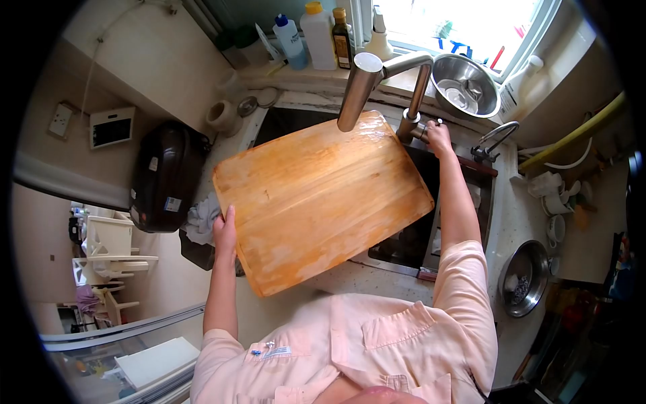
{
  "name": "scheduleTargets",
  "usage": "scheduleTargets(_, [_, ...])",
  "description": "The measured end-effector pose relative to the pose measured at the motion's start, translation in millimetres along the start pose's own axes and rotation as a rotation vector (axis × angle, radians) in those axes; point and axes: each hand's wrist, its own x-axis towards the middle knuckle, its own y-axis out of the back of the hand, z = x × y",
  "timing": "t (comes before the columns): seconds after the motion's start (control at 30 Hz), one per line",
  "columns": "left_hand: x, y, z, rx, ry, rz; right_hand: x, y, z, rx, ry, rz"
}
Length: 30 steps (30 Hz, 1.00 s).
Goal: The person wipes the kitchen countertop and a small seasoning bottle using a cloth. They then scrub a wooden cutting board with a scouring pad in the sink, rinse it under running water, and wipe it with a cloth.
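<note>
A large wooden board (323, 209) lies tilted over the dark sink (397, 246), with a wet, shiny patch at its upper corner. My left hand (225, 232) grips the board's left edge, the thumb on top and the other fingers partly hidden. My right hand (439, 138) is closed on the handle at the base of the metal faucet (409, 124). The faucet's spout head (360, 91) hangs above the board's upper edge.
Bottles (319, 37) and a steel bowl (465, 86) stand on the windowsill behind the sink. A second steel bowl (523, 278) sits on the right counter, near cups (555, 229). A black appliance (168, 176) and a grey cloth (202, 220) are at left.
</note>
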Motion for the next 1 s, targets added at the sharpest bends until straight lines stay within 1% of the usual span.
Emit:
scheduleTargets(0.13, [-2,-1,-1,-0.041,0.057,0.000,-7,1,-5,0.020,-0.054,0.023])
scheduleTargets(0.23, [0,0,-6,-0.035,0.053,0.002,-1,0,7,0.078,-0.054,0.012])
scheduleTargets(0.33, [3,4,-9,-0.028,0.068,-0.018,1,0,14,0.202,-0.053,-0.017])
scheduleTargets(0.43, [6,5,-12,-0.041,0.087,-0.028,-8,0,10,0.267,-0.107,-0.013])
scheduleTargets(0.5, [2,0,-5,-0.031,0.090,0.005,-22,-22,21,0.184,0.105,0.446])
scheduleTargets(0.53, [0,-2,-4,-0.032,0.095,0.027,-26,-39,34,0.411,0.093,0.463])
scheduleTargets(0.57, [0,0,-6,-0.039,0.082,0.016,-73,-56,12,0.729,0.005,0.332])
scheduleTargets(0.6, [1,1,-8,-0.043,0.070,0.004,-89,-80,17,0.853,-0.010,0.076])
scheduleTargets(0.63, [2,2,-10,-0.048,0.057,-0.007,-117,-102,3,1.078,-0.170,-0.154])
scheduleTargets(0.67, [1,2,-12,-0.060,0.063,-0.008,-127,-125,-5,1.184,-0.361,-0.297])
scheduleTargets(0.7, [1,2,-12,-0.071,0.065,-0.007,-124,-148,-10,1.191,-0.300,-0.323])
scheduleTargets(0.73, [0,3,-12,-0.080,0.065,-0.004,-124,-161,-21,1.216,-0.190,-0.283])
scheduleTargets(0.83, [-6,0,-11,-0.041,0.056,0.027,-114,-189,-42,1.228,-0.258,-0.401])
scheduleTargets(0.87, [-4,1,-15,-0.039,0.061,0.035,-120,-196,-47,1.293,-0.360,-0.473])
scheduleTargets(0.97, [-5,-2,-16,-0.077,0.022,0.078,-136,-225,-43,1.574,-0.370,-0.292])
scheduleTargets(1.0, [-4,-3,-17,-0.094,0.042,0.086,-127,-223,-25,1.431,-0.143,-0.555])
